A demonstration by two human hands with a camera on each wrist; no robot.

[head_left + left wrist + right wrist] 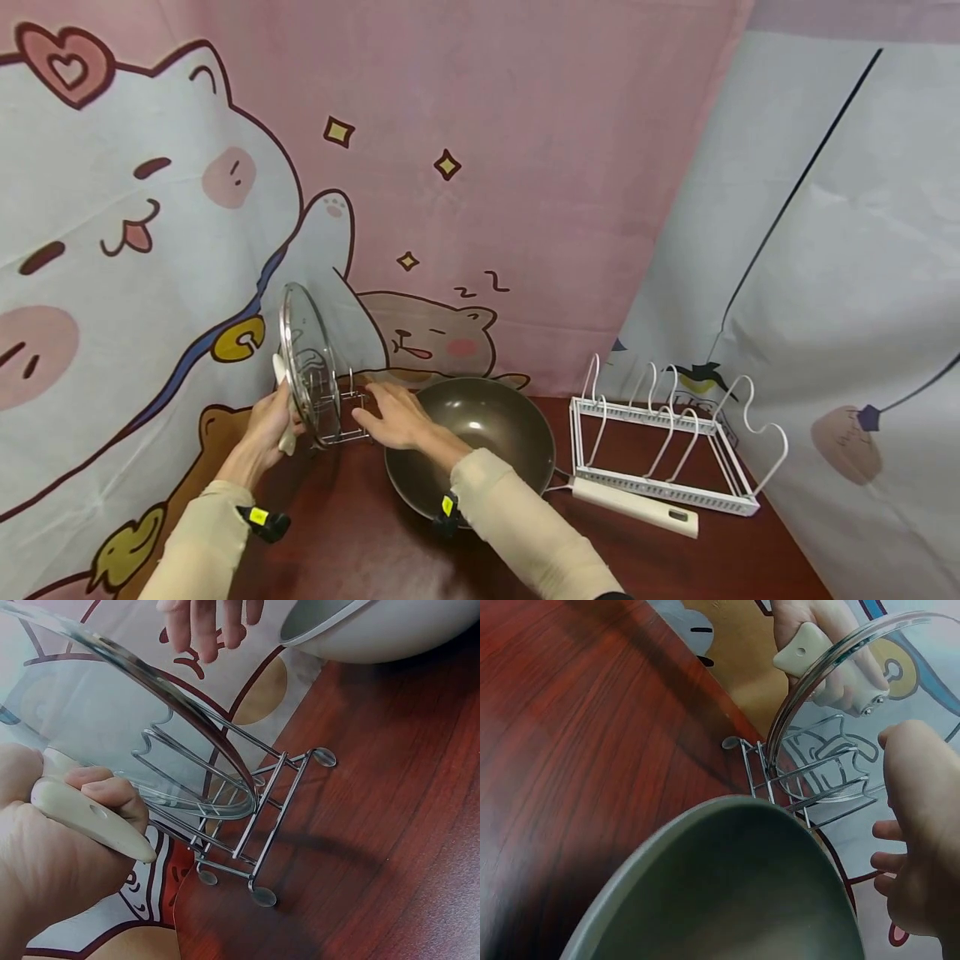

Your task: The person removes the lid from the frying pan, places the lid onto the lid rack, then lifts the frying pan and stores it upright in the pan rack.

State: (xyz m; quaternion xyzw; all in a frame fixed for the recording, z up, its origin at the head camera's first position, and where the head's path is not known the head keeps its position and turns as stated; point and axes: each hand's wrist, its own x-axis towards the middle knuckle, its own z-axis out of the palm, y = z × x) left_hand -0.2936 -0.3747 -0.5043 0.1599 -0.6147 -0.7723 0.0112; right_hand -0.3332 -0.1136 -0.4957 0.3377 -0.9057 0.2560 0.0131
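My left hand (264, 427) grips the cream handle (90, 819) of a glass pot lid (306, 354). The lid stands upright on edge, its lower rim within a small metal wire rack (279, 817). My right hand (397, 415) holds nothing; its fingers are extended to the right of the rack, above the far left rim of a wok. That dark-coated wok (495, 425) sits on the table, its long cream handle (630, 504) pointing right. In the right wrist view, the right hand (922, 840) appears apart from both lid and rack.
A larger white rack (660, 483) with several tall curved dividers stands on the right, just behind the wok's handle. The reddish-brown wooden table (337, 525) meets a cartoon-printed curtain (540, 208) at the back and sides.
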